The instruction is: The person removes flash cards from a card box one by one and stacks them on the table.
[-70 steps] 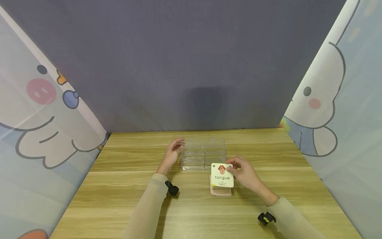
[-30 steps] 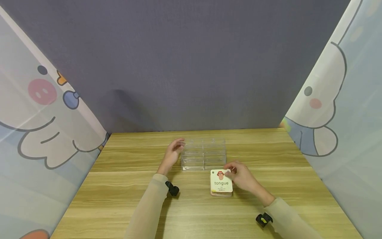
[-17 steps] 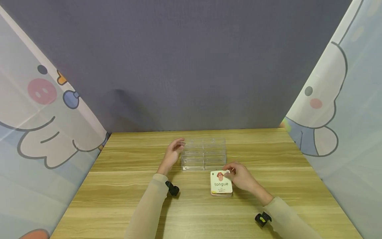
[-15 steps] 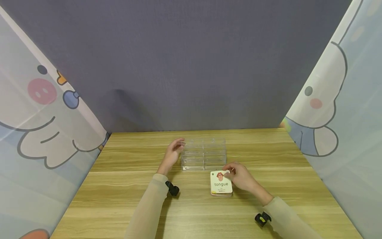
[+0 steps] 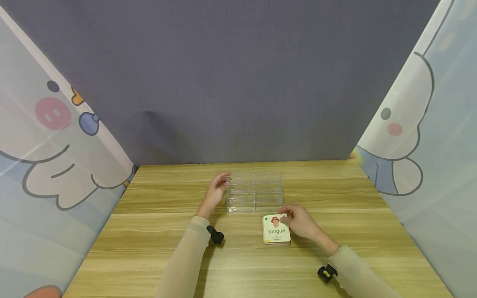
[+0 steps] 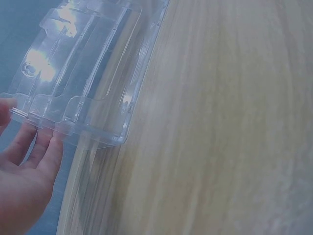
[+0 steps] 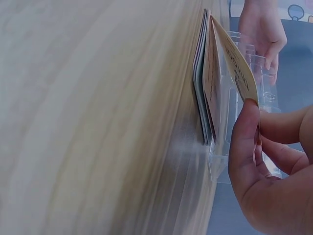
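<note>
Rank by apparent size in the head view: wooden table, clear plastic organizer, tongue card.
1. wooden table, by far the largest.
2. clear plastic organizer.
3. tongue card, smallest, though it lies nearer the camera.

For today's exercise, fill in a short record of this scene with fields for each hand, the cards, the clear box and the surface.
Left hand: left hand rests straight fingers against the left end of the clear box.
Right hand: right hand pinches the far right edge of the top card, lifting it at a slant.
Cards: top card reads "tongue"; it sits on the card stack.
Clear box: transparent, with dividers, no cards visible inside, just beyond the stack.
Surface: wooden table.
</note>
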